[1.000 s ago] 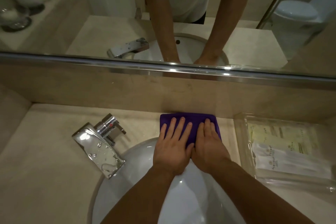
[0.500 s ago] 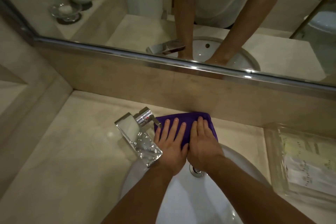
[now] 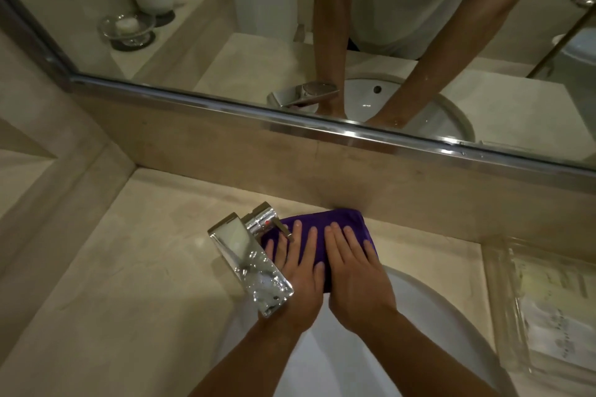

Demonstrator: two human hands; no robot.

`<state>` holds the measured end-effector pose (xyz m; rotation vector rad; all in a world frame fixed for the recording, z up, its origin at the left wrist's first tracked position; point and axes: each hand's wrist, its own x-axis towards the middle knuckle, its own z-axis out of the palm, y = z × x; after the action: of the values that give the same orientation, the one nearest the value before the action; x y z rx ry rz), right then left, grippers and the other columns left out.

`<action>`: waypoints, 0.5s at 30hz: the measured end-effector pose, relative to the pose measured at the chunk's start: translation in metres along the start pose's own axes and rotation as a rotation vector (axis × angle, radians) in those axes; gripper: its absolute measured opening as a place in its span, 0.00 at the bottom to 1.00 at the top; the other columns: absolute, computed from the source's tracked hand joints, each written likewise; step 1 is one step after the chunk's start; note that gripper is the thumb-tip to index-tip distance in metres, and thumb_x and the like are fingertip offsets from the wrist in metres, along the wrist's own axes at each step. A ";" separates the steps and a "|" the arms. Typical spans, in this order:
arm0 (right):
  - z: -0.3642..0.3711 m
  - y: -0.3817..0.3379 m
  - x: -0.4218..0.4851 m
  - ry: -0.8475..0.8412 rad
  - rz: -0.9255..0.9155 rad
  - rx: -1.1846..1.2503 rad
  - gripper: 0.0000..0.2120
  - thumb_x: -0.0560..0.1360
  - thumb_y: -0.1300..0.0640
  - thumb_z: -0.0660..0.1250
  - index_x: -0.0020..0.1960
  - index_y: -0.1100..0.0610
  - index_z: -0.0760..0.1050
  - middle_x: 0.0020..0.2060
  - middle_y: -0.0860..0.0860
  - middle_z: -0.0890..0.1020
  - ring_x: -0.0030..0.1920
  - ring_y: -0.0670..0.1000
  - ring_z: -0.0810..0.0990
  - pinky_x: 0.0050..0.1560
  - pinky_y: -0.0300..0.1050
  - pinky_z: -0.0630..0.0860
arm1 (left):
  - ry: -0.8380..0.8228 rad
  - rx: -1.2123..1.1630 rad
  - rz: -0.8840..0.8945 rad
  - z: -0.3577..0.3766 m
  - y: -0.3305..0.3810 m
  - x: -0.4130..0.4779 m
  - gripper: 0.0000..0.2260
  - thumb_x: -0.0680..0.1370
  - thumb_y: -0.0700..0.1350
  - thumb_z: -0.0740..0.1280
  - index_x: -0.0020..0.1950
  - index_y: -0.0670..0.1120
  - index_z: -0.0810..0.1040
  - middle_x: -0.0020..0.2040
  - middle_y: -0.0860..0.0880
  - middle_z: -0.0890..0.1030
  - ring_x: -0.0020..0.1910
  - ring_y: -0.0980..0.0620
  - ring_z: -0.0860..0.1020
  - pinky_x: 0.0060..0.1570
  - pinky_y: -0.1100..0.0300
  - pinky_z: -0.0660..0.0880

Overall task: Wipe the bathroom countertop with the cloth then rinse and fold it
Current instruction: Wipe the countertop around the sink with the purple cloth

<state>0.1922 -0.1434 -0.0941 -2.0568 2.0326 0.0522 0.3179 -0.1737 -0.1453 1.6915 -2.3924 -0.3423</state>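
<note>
A folded purple cloth (image 3: 319, 223) lies flat on the beige countertop (image 3: 145, 267) behind the white sink (image 3: 429, 313), against the back wall. My left hand (image 3: 298, 271) presses on the cloth's left part with straight fingers, right beside the chrome tap (image 3: 251, 261). My right hand (image 3: 353, 267) lies flat on the cloth's right part, touching the left hand. Most of the cloth is hidden under the two hands.
The tap's lever (image 3: 267, 219) stands just left of the cloth. A clear tray (image 3: 545, 309) with packets sits on the counter at the right. The mirror (image 3: 290, 26) above the back ledge reflects a white mug and a soap dish.
Both hands have slid the cloth left along the back of the counter, from near the tray to right beside the tap. The view has swung left with them.
</note>
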 end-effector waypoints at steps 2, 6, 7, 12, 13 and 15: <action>0.003 0.018 -0.001 -0.009 -0.020 -0.037 0.45 0.65 0.53 0.76 0.78 0.57 0.62 0.76 0.54 0.66 0.76 0.55 0.64 0.73 0.57 0.63 | 0.042 -0.036 0.000 -0.004 0.005 0.009 0.23 0.82 0.55 0.52 0.73 0.47 0.72 0.73 0.45 0.71 0.72 0.42 0.69 0.67 0.40 0.66; 0.002 0.033 0.001 -0.043 -0.024 -0.060 0.46 0.71 0.52 0.71 0.81 0.56 0.49 0.80 0.54 0.52 0.80 0.54 0.52 0.77 0.56 0.49 | 0.009 0.096 0.084 -0.006 0.012 0.021 0.26 0.80 0.56 0.54 0.74 0.47 0.71 0.74 0.44 0.71 0.74 0.42 0.67 0.68 0.40 0.66; 0.003 0.035 0.000 -0.043 -0.025 -0.059 0.45 0.75 0.52 0.67 0.81 0.55 0.41 0.80 0.52 0.44 0.80 0.53 0.44 0.78 0.55 0.43 | -0.010 0.122 0.103 -0.007 0.014 0.024 0.26 0.79 0.57 0.54 0.75 0.47 0.70 0.74 0.44 0.70 0.75 0.42 0.66 0.69 0.41 0.64; -0.009 0.051 -0.013 -0.077 0.073 -0.075 0.47 0.78 0.50 0.63 0.79 0.54 0.29 0.78 0.51 0.33 0.79 0.51 0.34 0.79 0.56 0.40 | -0.095 0.186 0.191 -0.009 0.034 0.031 0.28 0.81 0.58 0.51 0.77 0.47 0.64 0.77 0.44 0.66 0.76 0.42 0.62 0.73 0.42 0.56; -0.007 0.057 -0.017 -0.072 0.087 -0.054 0.48 0.77 0.49 0.64 0.79 0.55 0.30 0.77 0.51 0.33 0.79 0.51 0.35 0.79 0.56 0.41 | -0.108 0.183 0.202 -0.007 0.040 0.032 0.28 0.81 0.58 0.50 0.78 0.47 0.64 0.77 0.44 0.66 0.77 0.42 0.62 0.73 0.42 0.56; -0.001 0.072 -0.024 -0.024 0.099 -0.059 0.50 0.72 0.48 0.69 0.80 0.56 0.39 0.79 0.52 0.40 0.80 0.52 0.45 0.78 0.57 0.49 | -0.141 0.178 0.218 -0.005 0.056 0.033 0.28 0.81 0.58 0.50 0.77 0.47 0.64 0.77 0.43 0.66 0.76 0.41 0.62 0.73 0.42 0.55</action>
<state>0.1204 -0.1201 -0.0997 -1.9783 2.1414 0.1551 0.2586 -0.1875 -0.1231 1.4974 -2.7531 -0.2275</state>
